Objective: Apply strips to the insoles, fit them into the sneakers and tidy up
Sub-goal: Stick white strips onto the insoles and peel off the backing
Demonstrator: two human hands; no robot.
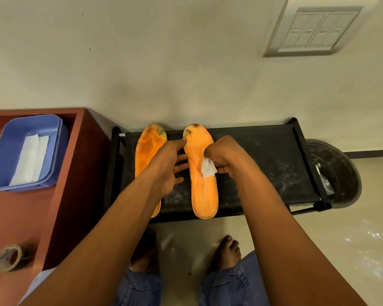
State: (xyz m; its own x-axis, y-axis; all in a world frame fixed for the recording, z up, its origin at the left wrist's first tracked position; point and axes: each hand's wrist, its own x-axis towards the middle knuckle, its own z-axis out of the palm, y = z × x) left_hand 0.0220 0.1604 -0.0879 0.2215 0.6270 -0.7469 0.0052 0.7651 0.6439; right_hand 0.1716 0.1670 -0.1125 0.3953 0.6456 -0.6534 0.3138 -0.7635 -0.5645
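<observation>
Right hand [224,156] on toe-away insole [202,180]

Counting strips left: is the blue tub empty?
Not empty: the blue tub on the red cabinet holds white strips lying flat inside.

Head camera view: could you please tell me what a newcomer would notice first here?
Two bright orange insoles lie side by side on a black rack against the wall. Over the right insole, the right hand pinches a white strip, while the left hand touches that insole's edge, partly covering the left insole. Left, a blue tub holds more strips.
</observation>
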